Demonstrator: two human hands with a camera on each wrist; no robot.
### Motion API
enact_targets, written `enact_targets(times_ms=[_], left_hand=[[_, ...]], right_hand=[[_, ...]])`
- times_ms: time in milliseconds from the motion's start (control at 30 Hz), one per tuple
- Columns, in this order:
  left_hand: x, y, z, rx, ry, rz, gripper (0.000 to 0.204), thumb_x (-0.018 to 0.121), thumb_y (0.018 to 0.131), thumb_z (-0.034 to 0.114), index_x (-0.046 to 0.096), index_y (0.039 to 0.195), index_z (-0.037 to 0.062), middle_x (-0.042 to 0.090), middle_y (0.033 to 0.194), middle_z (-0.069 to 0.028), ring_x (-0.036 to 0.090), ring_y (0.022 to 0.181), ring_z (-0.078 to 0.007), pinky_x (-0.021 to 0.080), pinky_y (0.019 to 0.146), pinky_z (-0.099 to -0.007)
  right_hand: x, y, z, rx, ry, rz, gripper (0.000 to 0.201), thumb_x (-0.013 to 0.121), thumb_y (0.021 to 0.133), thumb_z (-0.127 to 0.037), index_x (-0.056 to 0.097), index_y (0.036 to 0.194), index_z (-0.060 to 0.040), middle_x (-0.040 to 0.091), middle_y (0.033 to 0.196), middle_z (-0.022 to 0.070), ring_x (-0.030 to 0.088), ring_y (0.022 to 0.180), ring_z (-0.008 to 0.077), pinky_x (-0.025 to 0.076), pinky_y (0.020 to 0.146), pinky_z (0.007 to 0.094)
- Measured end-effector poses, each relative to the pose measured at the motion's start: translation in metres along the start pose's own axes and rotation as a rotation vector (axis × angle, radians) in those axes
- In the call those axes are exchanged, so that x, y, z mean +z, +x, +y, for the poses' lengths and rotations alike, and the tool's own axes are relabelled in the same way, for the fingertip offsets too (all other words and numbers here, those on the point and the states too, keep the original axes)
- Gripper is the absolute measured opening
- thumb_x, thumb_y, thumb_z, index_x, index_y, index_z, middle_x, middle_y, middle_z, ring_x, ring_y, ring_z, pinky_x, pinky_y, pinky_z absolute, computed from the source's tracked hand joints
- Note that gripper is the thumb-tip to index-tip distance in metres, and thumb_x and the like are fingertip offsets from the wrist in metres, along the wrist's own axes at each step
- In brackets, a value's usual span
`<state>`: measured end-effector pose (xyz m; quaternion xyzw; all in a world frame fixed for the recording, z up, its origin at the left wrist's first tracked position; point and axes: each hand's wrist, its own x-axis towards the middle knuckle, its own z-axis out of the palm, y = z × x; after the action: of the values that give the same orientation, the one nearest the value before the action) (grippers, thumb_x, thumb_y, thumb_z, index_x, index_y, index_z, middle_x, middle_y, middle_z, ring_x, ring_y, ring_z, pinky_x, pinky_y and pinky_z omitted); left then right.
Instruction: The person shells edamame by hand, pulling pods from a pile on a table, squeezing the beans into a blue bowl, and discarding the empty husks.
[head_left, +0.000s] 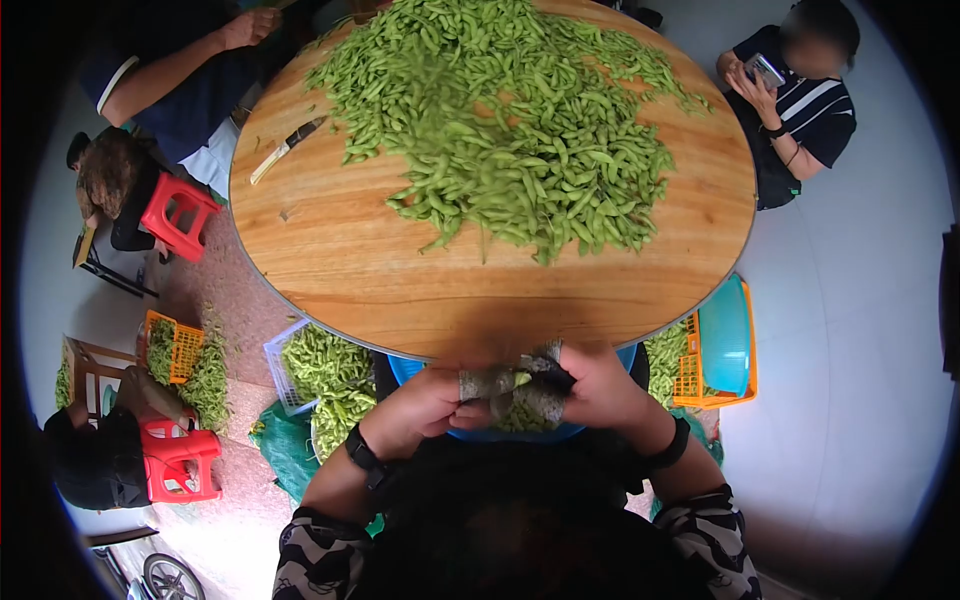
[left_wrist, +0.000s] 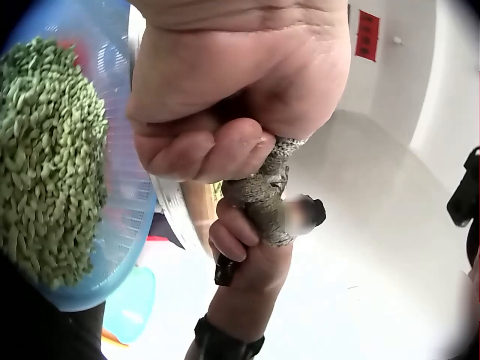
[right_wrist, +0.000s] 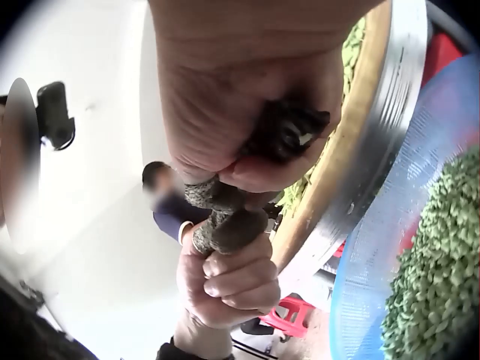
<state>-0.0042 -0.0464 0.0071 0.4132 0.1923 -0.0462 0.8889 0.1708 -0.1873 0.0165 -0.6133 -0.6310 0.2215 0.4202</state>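
Our left hand (head_left: 425, 405) and right hand (head_left: 590, 385) meet at six o'clock of the table (head_left: 330, 250), just off its near rim, over the blue basin (left_wrist: 124, 225) in our lap. Both are curled tight. The left thumb and fingers, wrapped in grey tape, pinch something small against the right hand's taped fingertips (head_left: 545, 400). What sits inside that pinch is hidden; we judge it a pod, but we cannot tell for sure. The right wrist view shows the right hand also clutching a dark tool (right_wrist: 289, 131) in its palm, and the left hand (right_wrist: 229, 281) balled below it. The left wrist view has the two fists stacked, knuckles touching.

Wrists are bent inward, forearms drawn close to the body, a black band on each wrist, patterned sleeves (head_left: 320, 555) at the elbows.

To do this well, we judge, keep the pinch right over the basin so nothing drops outside it, and keep the taped fingers doing the squeezing.

Moving out: the basin holds a heap of shelled green beans (left_wrist: 45, 157). At twelve o'clock on the table lies the big pile of pods (head_left: 510, 120); a knife (head_left: 285, 150) lies at ten o'clock. Below the table are an orange crate (head_left: 685, 375), a teal tub (head_left: 725, 335) and a white basket (head_left: 285, 365) of pods. A seated person (head_left: 800, 90) holds a phone at two o'clock; red stools (head_left: 175, 215) stand at nine.
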Motion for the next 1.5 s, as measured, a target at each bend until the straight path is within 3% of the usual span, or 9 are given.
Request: enact_targets(times_ms=[267, 433, 767, 867, 967, 1133, 1300, 1400, 1500], left_hand=[[-0.008, -0.001, -0.009, 0.039, 0.006, -0.085, 0.022, 0.057, 0.091, 0.019, 0.059, 0.105, 0.0026, 0.044, 0.062, 0.0039, 0.036, 0.051, -0.0040, 0.025, 0.046, -0.0195], [-0.001, -0.003, 0.000, 0.026, -0.215, 0.040, 0.020, 0.052, 0.091, 0.016, 0.058, 0.106, 0.0038, 0.043, 0.062, 0.0044, 0.035, 0.050, -0.0046, 0.025, 0.046, -0.0196], [-0.005, 0.000, 0.002, 0.047, -0.065, 0.039, 0.020, 0.049, 0.090, 0.013, 0.060, 0.105, 0.0045, 0.041, 0.060, 0.0049, 0.035, 0.049, -0.0048, 0.025, 0.045, -0.0205], [0.004, -0.012, 0.006, 0.090, -0.039, 0.241, 0.018, 0.051, 0.091, 0.013, 0.061, 0.102, 0.0032, 0.054, 0.071, 0.0017, 0.040, 0.051, -0.0043, 0.028, 0.046, -0.0202], [-0.011, -0.045, 0.009, 0.151, 0.307, 0.337, 0.017, 0.054, 0.092, 0.015, 0.062, 0.100, 0.0025, 0.054, 0.066, 0.0024, 0.041, 0.050, -0.0047, 0.029, 0.045, -0.0205], [-0.057, -0.112, -0.006, 0.149, 1.113, 0.699, 0.019, 0.069, 0.084, 0.018, 0.063, 0.078, 0.0006, 0.060, 0.062, -0.0108, 0.049, 0.049, -0.0202, 0.041, 0.048, -0.0316], [-0.074, -0.150, -0.023, -0.261, 1.701, 0.922, 0.025, 0.075, 0.073, 0.022, 0.062, 0.082, 0.0033, 0.064, 0.076, -0.0152, 0.064, 0.069, -0.0324, 0.049, 0.058, -0.0411], [-0.051, -0.119, -0.016, 0.151, 1.516, 0.946, 0.021, 0.074, 0.074, 0.018, 0.063, 0.087, 0.0048, 0.063, 0.080, -0.0147, 0.063, 0.073, -0.0330, 0.051, 0.061, -0.0401], [-0.015, -0.066, -0.002, 0.544, 1.204, 0.546, 0.013, 0.065, 0.081, 0.006, 0.065, 0.093, 0.0034, 0.065, 0.081, -0.0144, 0.064, 0.073, -0.0339, 0.052, 0.063, -0.0397]], right_hand=[[0.005, 0.007, 0.007, 0.227, 0.423, -0.156, 0.038, 0.073, 0.078, -0.019, 0.059, 0.110, -0.0058, 0.063, 0.091, 0.0125, 0.064, 0.080, 0.0233, 0.049, 0.074, 0.0301], [0.012, 0.007, 0.005, 0.011, -0.261, -0.004, 0.041, 0.071, 0.075, -0.019, 0.059, 0.112, -0.0081, 0.064, 0.095, 0.0131, 0.066, 0.080, 0.0293, 0.054, 0.066, 0.0365], [0.014, 0.011, -0.001, -0.151, -0.545, 0.026, 0.044, 0.070, 0.069, -0.018, 0.056, 0.108, -0.0039, 0.063, 0.094, 0.0131, 0.065, 0.077, 0.0305, 0.053, 0.062, 0.0409], [0.008, 0.018, -0.007, 0.400, -0.471, -0.028, 0.034, 0.069, 0.071, -0.009, 0.062, 0.103, -0.0041, 0.064, 0.104, 0.0134, 0.062, 0.098, 0.0300, 0.051, 0.081, 0.0386], [-0.005, 0.025, -0.007, -0.027, -0.197, -0.069, 0.023, 0.069, 0.073, -0.008, 0.066, 0.095, -0.0059, 0.064, 0.101, 0.0126, 0.065, 0.085, 0.0319, 0.053, 0.072, 0.0379], [-0.011, 0.054, 0.027, 0.137, -0.350, 0.178, 0.022, 0.069, 0.080, -0.018, 0.062, 0.096, -0.0045, 0.064, 0.096, 0.0134, 0.064, 0.072, 0.0321, 0.052, 0.064, 0.0412], [-0.009, 0.081, 0.052, 0.246, -0.794, 0.325, 0.020, 0.070, 0.076, -0.010, 0.060, 0.092, -0.0006, 0.066, 0.083, 0.0169, 0.065, 0.077, 0.0352, 0.053, 0.067, 0.0393], [-0.005, 0.069, 0.056, 0.206, -0.549, 0.356, 0.022, 0.070, 0.076, -0.011, 0.058, 0.092, -0.0019, 0.065, 0.085, 0.0141, 0.064, 0.068, 0.0324, 0.052, 0.060, 0.0393], [-0.003, 0.050, 0.027, 0.284, -0.247, 0.377, 0.022, 0.071, 0.076, -0.008, 0.059, 0.094, -0.0016, 0.067, 0.084, 0.0132, 0.065, 0.067, 0.0288, 0.053, 0.061, 0.0356]])
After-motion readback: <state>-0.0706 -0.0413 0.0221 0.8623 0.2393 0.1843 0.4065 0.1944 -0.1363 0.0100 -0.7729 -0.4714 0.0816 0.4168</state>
